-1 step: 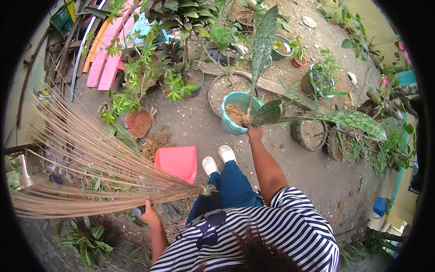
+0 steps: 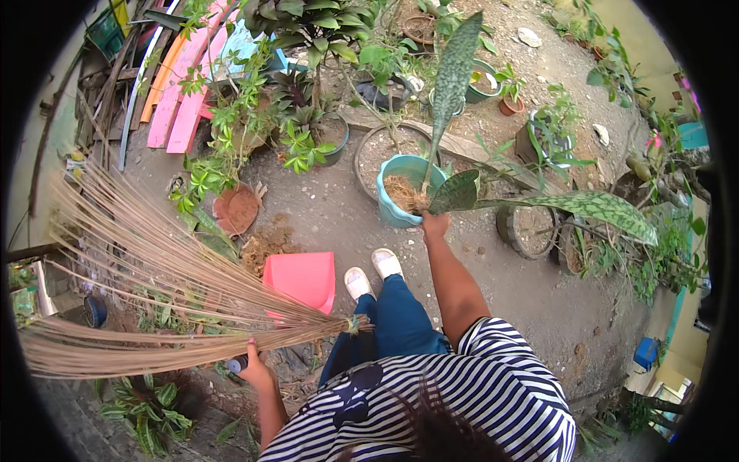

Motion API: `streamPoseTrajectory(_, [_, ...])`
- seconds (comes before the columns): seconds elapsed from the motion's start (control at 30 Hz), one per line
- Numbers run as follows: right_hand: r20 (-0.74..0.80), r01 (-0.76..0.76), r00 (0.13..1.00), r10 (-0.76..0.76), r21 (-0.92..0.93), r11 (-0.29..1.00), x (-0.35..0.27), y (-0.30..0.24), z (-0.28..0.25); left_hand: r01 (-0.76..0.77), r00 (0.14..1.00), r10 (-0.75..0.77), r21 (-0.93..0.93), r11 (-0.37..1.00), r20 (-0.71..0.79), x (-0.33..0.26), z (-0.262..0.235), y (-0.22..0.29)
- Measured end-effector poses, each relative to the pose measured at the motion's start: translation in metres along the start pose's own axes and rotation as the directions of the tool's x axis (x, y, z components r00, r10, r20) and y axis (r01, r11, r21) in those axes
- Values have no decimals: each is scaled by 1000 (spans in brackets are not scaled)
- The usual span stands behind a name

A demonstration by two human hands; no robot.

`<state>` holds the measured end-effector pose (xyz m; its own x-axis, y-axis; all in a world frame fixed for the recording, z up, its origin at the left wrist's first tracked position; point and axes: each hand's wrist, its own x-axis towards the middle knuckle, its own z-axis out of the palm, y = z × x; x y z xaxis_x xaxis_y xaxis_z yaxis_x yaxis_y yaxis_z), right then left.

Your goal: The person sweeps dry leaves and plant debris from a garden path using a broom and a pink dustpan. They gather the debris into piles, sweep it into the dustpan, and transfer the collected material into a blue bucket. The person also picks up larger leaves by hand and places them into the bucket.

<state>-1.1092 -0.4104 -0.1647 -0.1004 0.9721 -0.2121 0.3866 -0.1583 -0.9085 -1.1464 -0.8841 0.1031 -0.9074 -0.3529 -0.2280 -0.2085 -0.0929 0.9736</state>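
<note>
My right hand (image 2: 435,225) reaches forward and grips the near rim of a teal pot (image 2: 396,202). The pot holds dry brown roots and a plant with long mottled green leaves (image 2: 454,73); one wide leaf (image 2: 593,206) stretches right. My left hand (image 2: 252,371) is closed on a short dark handle (image 2: 235,364) just beneath a stick broom (image 2: 154,308). The broom's bristles fan out to the left, and its bound end (image 2: 354,324) lies by my knees. A pink dustpan (image 2: 304,279) lies on the ground in front of my white shoes (image 2: 373,273).
A heap of brown debris (image 2: 265,248) and a brown dish (image 2: 237,208) lie left of the dustpan. Potted plants (image 2: 308,138) and round grey planters (image 2: 531,227) ring the dirt patch. Pink planks (image 2: 177,108) lean at far left. A blue container (image 2: 645,353) stands at right.
</note>
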Motion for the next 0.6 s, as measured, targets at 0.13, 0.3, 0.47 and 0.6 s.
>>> streamPoseTrajectory(0.13, [-62, 189, 976, -209, -239, 952, 31, 7, 44, 52, 993, -50, 22, 998, -106, 6, -2, -11])
streamPoseTrajectory(0.3, [165, -247, 961, 220, 171, 954, 29, -23, 72, 63, 970, -56, 24, 998, -235, -5, -8, -18])
streamPoseTrajectory(0.47, [42, -195, 981, 191, 143, 970, 26, -77, 56, 91, 959, -89, -6, 996, -270, -4, -5, -20])
streamPoseTrajectory(0.6, [47, -54, 998, 51, 66, 996, 45, -101, 52, 114, 938, -121, -41, 993, -324, -10, -1, -16])
